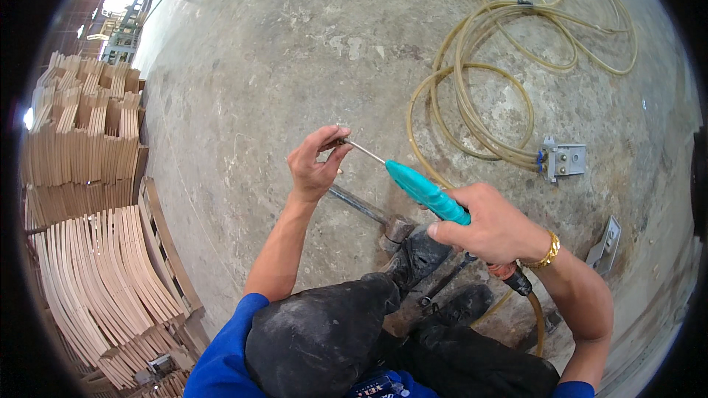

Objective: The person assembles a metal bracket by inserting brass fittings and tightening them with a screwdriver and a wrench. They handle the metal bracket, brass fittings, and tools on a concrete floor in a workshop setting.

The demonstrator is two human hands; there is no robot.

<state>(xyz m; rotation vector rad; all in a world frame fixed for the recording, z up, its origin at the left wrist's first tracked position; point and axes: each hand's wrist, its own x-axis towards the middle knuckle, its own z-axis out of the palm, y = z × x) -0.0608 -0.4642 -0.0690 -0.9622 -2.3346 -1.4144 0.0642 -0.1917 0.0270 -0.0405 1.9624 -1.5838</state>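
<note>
Teal-handled air tool [428,193] is the item being worked on, held above the concrete floor [258,66] in front of the person's knees.

Head view:
- Right hand [495,230] is closed around the rear of the teal grip; a gold bracelet [544,253] sits on that wrist. A hose [536,313] leaves the tool's back end below the hand.
- Left hand [316,163] pinches the tip of the thin metal shaft [365,152] between thumb and fingers; whether a small part sits in the pinch cannot be told.
- A hammer [369,212] lies on the floor below the tool, head near the person's dark shoe [422,254].
- Coiled yellowish hose [487,66] lies well apart at upper right, beside a grey metal fitting [564,160].
- Stacks of curved wooden slats [96,265] stand along the left edge.

Judgement: the step in hand looks like fitting or adjusting something at the shaft's tip. The next move would call for a steady right-hand hold while the left fingers keep fine control at the tip, both hands staying aligned along the shaft.
</note>
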